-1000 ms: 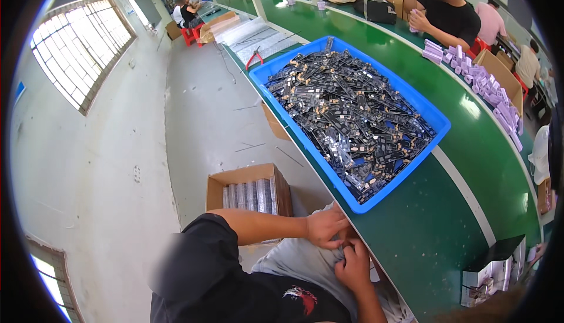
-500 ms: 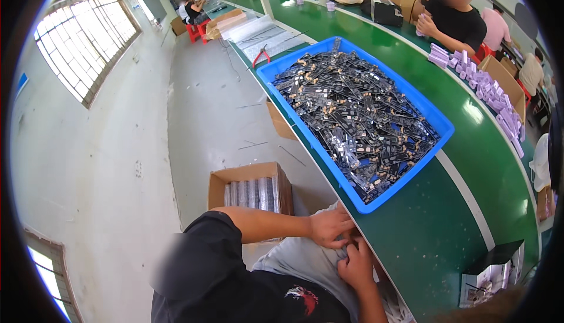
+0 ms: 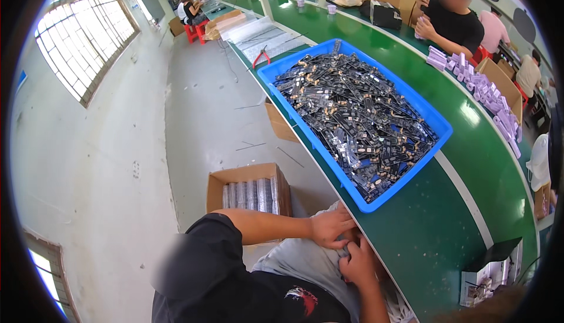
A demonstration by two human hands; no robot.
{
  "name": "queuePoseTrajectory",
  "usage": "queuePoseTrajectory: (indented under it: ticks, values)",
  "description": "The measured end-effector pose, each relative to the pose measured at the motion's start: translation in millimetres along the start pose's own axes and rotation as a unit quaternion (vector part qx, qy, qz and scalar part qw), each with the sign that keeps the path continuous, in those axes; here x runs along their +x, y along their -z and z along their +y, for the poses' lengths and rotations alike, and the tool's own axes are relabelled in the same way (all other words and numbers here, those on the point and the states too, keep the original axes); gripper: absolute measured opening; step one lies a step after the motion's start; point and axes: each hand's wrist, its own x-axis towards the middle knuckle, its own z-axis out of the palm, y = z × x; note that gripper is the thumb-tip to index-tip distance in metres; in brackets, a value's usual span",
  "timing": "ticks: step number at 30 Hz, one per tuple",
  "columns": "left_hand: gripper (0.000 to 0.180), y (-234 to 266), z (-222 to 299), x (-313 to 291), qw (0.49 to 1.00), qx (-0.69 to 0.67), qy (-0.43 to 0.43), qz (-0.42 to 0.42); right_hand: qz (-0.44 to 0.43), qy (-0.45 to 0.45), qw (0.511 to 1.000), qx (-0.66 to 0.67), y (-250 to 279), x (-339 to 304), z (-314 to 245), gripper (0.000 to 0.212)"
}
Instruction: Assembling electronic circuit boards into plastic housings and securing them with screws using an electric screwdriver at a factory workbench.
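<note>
My left hand [image 3: 332, 229] lies over my lap against the near edge of the green work table, fingers stretched out, their tips partly hidden by the edge. Just beneath it, my right hand [image 3: 358, 264] is closed with curled fingers, close to the left thumb. Whatever it may hold is hidden. Beyond both hands, on the table, stands a blue plastic tray [image 3: 405, 190] heaped with small black electronic strips [image 3: 358, 117], some with gold-coloured parts. Neither hand touches the tray.
An open cardboard box [image 3: 285, 191] of wrapped stacks stands on the floor at left. Red-handled pliers [image 3: 261, 57] lie past the tray. A dark-lidded box [image 3: 490, 270] sits at right. Lilac parts [image 3: 484, 91] are piled across the table near a seated person [image 3: 452, 23].
The view has shifted slightly. My hands keep almost the same place at the table edge. The person across has moved a little, still with hands raised.
</note>
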Motion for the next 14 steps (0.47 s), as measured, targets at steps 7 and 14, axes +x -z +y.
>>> queuePoseTrajectory:
  ticks: [7, 14]
  values:
    - [0.074, -2.5, -0.1, -5.9, 0.999, 0.001, 0.032, -0.024, -0.052, -0.014, 0.998, 0.023, -1.2, 3.4, 8.3, 0.032]
    - [0.071, -13.4, -17.9, -9.1, 0.991, -0.029, 0.021, -0.125, -0.064, -0.105, 0.989, 0.080, -3.1, -14.3, 0.7, 0.043]
